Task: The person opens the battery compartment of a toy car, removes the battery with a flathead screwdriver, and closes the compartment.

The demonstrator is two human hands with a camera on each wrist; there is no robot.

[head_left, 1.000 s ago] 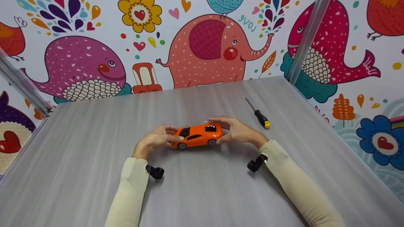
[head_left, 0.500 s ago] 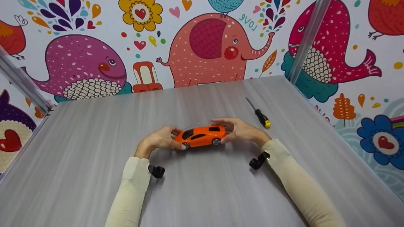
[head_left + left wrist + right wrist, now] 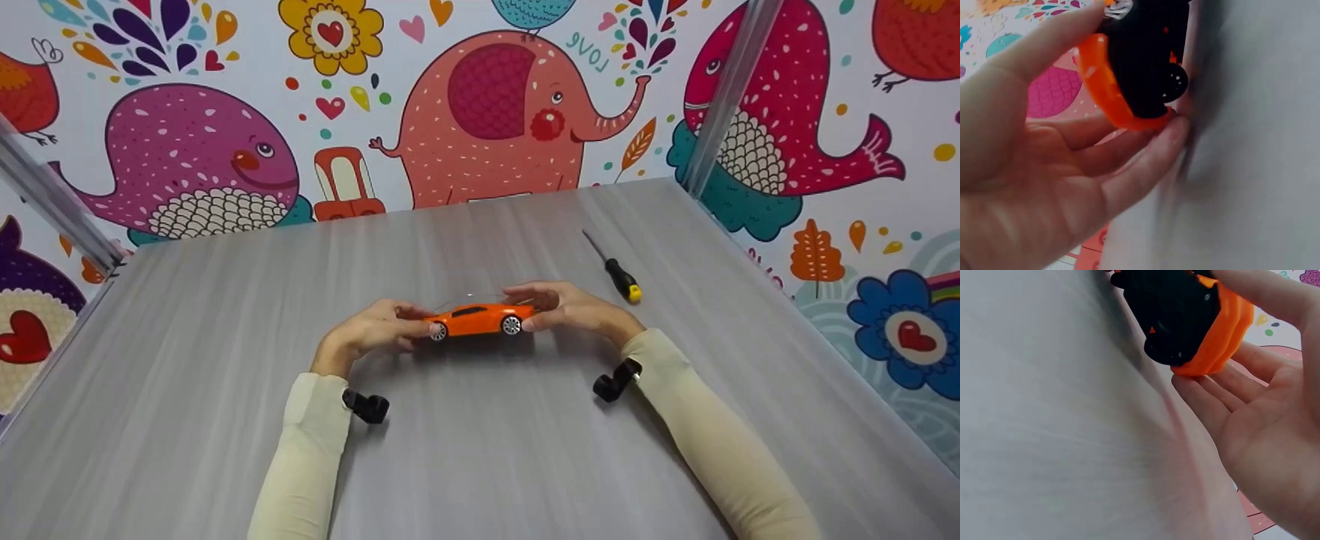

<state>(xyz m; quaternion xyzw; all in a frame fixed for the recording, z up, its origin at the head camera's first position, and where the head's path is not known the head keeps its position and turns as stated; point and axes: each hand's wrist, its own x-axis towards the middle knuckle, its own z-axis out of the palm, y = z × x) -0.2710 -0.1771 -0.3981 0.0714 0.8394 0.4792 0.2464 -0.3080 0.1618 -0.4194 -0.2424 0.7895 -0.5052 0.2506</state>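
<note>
An orange toy car [image 3: 480, 320] is held sideways between my two hands, its side and wheels facing me in the head view. My left hand [image 3: 375, 328] grips its left end, with the thumb by a wheel and fingers behind. At the other end my right hand [image 3: 574, 309] pinches the car with its thumb near the other wheel. Both wrist views show the car's black underside [image 3: 1140, 62], raised over the table surface. The fingertips [image 3: 1185, 385] of the right hand touch the orange bumper from beneath.
A screwdriver [image 3: 621, 280] with a black and yellow handle lies on the grey table [image 3: 480, 450], beyond the right hand. Panels with printed cartoon animals [image 3: 495, 127] stand around the back and sides. Each wrist wears a small black camera [image 3: 367, 407].
The car has tipped so its roof turns away and its side now faces me. It has shifted slightly right since a second ago, both hands staying on it.
</note>
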